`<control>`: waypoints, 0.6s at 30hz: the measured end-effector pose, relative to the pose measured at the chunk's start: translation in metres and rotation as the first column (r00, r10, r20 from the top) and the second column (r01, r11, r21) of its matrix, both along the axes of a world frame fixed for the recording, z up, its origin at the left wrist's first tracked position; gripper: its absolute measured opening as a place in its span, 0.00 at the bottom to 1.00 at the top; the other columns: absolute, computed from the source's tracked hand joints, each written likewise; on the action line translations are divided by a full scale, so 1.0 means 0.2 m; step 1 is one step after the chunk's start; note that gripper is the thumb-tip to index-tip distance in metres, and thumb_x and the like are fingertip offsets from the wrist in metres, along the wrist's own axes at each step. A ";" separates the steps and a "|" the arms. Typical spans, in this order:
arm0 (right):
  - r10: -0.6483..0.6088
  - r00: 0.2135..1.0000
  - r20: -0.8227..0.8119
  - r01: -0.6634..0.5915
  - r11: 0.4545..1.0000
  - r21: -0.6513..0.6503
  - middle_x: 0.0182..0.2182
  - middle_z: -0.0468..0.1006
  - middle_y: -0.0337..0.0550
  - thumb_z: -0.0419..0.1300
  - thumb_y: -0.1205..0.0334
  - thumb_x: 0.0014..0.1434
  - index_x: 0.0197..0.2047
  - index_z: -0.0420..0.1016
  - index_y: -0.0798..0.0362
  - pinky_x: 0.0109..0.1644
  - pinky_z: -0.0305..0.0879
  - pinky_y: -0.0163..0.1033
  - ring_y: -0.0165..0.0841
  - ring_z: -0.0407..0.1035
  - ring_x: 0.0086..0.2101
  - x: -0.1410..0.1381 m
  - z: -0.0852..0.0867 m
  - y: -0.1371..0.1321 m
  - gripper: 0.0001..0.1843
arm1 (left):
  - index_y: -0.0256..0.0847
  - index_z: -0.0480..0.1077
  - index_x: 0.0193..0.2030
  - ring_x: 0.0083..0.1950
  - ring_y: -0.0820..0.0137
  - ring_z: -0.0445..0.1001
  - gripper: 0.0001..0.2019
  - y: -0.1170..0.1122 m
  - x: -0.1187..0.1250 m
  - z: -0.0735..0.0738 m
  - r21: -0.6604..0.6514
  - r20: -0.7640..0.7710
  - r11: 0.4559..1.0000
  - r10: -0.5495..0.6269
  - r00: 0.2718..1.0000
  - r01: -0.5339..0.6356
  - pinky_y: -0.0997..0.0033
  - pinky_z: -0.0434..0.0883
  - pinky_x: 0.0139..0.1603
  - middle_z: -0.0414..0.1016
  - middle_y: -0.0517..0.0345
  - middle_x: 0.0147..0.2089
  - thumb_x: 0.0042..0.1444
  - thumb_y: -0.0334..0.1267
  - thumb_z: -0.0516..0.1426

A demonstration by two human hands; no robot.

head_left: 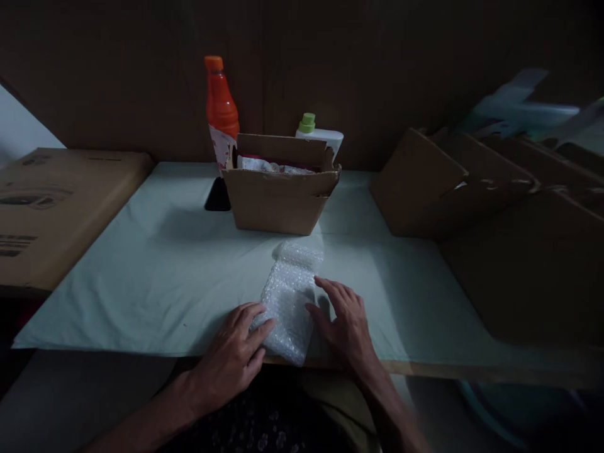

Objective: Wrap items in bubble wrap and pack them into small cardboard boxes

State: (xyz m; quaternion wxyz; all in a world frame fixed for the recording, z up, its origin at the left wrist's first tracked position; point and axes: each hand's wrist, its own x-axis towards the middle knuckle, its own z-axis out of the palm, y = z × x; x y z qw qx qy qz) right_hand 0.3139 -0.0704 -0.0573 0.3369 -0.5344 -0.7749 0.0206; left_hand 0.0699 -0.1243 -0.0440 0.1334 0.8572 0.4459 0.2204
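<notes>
A strip of clear bubble wrap (289, 296) lies on the pale green table cover (155, 270), partly rolled at its far end, its near end hanging over the table's front edge. My left hand (236, 352) lies flat on the wrap's left side, fingers stretched out. My right hand (342, 324) rests flat against its right side, fingers spread. Neither hand grips anything.
An open cardboard box (280, 192) with packets inside stands behind the wrap. An orange bottle (220, 110), a white bottle with a green cap (318, 133) and a black phone (218, 195) are by it. Flattened cardboard (509, 233) lies right, a big carton (51, 207) left.
</notes>
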 end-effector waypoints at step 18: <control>0.041 0.999 0.036 -0.044 0.995 0.088 0.34 0.82 0.41 0.56 0.69 0.68 0.43 0.76 0.52 0.50 0.59 0.45 0.36 0.72 0.39 -0.06 0.04 -0.04 0.08 | 0.40 0.68 0.56 0.65 0.56 0.67 0.19 -0.05 0.04 -0.08 0.084 0.118 0.991 0.096 0.988 -0.107 0.53 0.77 0.60 0.62 0.42 0.66 0.60 0.22 0.51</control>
